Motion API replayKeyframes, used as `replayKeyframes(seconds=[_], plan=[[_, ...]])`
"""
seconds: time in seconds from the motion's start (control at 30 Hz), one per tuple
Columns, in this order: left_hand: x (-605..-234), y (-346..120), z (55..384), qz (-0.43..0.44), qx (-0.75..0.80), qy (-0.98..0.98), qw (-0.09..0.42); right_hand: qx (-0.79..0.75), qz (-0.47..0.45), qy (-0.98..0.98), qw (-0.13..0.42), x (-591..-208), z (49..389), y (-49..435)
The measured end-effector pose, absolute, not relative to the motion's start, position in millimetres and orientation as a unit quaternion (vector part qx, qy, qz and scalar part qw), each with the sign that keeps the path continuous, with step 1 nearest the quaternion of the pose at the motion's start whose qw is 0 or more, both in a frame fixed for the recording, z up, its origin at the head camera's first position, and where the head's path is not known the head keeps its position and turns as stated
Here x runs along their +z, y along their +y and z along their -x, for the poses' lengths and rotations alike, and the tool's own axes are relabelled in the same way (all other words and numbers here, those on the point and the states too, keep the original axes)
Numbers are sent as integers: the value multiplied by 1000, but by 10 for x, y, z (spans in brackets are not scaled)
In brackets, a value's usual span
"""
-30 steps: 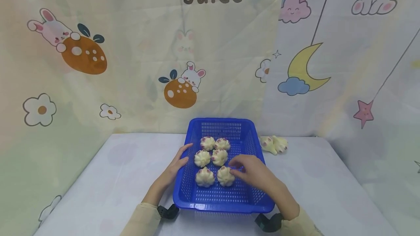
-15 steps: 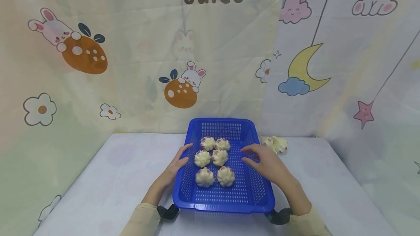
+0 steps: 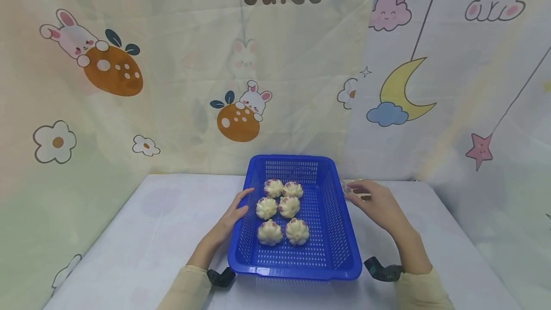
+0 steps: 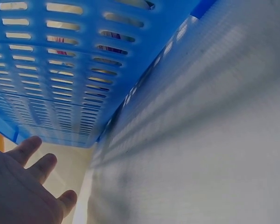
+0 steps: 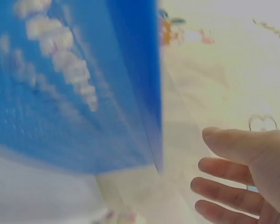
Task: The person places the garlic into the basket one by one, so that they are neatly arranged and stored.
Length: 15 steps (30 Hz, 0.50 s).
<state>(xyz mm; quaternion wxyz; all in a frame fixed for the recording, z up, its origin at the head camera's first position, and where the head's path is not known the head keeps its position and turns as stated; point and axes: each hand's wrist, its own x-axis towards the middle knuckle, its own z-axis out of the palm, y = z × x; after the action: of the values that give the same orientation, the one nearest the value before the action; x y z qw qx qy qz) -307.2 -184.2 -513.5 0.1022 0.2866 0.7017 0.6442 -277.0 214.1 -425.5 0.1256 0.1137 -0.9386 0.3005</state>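
Note:
A blue plastic basket (image 3: pixel 294 274) stands in the middle of the table. Inside it lie several cream-coloured, lobed pieces (image 3: pixel 269 232), shaped like garlic bulbs with purple-red tips. My left hand (image 3: pixel 228 219) rests against the basket's left rim, its fingers loosely extended and spread in the left wrist view. Just past the basket's right rim is my right hand (image 3: pixel 379 202), thumb and fingers apart. In the right wrist view its fingers (image 5: pixel 224 193) hold nothing. It mostly hides the similar cream pieces (image 3: pixel 347 188) lying on the table beside the basket.
A white cloth covers the table (image 3: pixel 172 233). Behind it hangs a cartoon-printed curtain (image 3: pixel 292 61) with the word Juice, close to the basket's far end. A black wrist camera (image 3: pixel 383 270) sits on the right wrist, another (image 3: pixel 221 277) on the left.
My right hand has moved from above the front-right piece in the basket, over the right rim, to the pieces outside. My left hand and the basket have stayed in place.

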Motion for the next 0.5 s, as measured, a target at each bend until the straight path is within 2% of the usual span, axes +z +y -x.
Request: replayKeyframes(seconds=[0.5], plan=[[-5140, -1839, 3065, -284, 642, 705, 100, 274, -59, -946, 164, -4455, 2922, 2563]])
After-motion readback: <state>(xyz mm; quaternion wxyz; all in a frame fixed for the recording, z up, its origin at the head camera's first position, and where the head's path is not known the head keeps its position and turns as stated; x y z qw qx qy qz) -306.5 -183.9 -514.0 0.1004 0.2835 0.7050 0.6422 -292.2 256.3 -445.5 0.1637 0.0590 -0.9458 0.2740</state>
